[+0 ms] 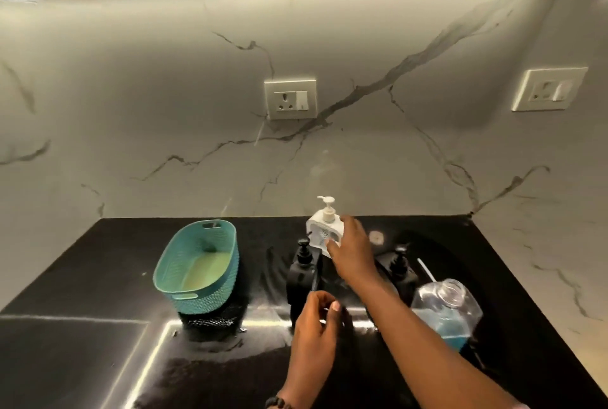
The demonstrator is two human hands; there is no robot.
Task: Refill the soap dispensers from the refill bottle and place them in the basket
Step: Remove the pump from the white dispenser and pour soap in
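A white square soap dispenser (320,231) with a pump top stands at the back of the black counter, and my right hand (350,249) grips its right side. Just in front of it stands one black dispenser (301,272); a second black dispenser (399,269) stands to the right. My left hand (316,320) hovers before the first black dispenser with fingers and thumb curled together; whether it pinches anything I cannot tell. The clear refill bottle (444,308), uncapped and holding blue liquid, stands at the right. A teal basket (197,269) sits at the left.
A small white round cap (376,237) lies behind the right black dispenser, and a thin white tube (426,269) lies by the refill bottle. The marble wall with two sockets (290,99) closes the back; another wall bounds the counter's right side.
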